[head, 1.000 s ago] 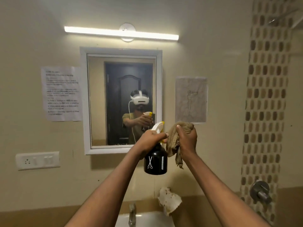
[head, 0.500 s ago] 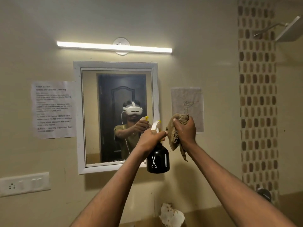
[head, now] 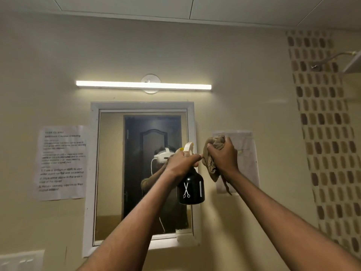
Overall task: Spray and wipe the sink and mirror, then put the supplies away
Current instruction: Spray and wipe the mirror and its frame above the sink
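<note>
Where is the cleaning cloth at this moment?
In the head view, the cloth is bunched in the right hand, right of centre, raised before the wall just right of the mirror, beside the spray bottle that the left hand grips.

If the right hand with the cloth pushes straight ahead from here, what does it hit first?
Probably the sheet of paper taped to the wall right of the white-framed mirror: the right hand, gripping the crumpled brown cloth, sits in front of it. Depth is unclear.
</note>
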